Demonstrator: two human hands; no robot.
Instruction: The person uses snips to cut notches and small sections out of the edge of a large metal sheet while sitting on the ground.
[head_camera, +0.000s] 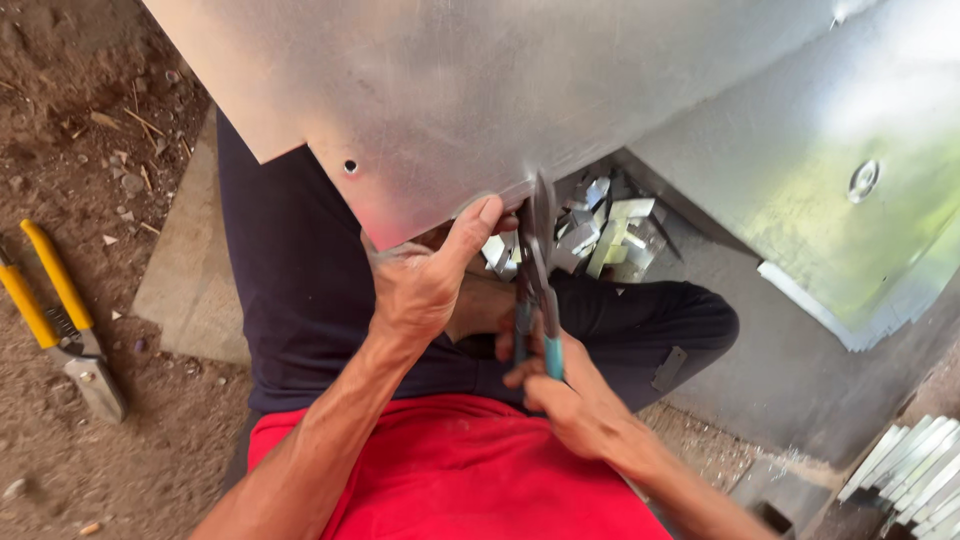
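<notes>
A large shiny metal sheet (480, 90) lies across my lap and fills the top of the view. My left hand (425, 280) grips its near edge, thumb pressed up against the sheet. My right hand (565, 395) is closed on the teal handles of tin snips (538, 290), whose blades point up and meet the sheet's edge just right of my left thumb. A small hole (350, 166) shows in the sheet near its left corner.
Yellow-handled snips (60, 320) lie on the dirt at the left. A pile of cut metal scraps (610, 230) sits beyond my knees. A second metal sheet (850, 200) leans at the right, and stacked metal strips (915, 470) lie at the lower right.
</notes>
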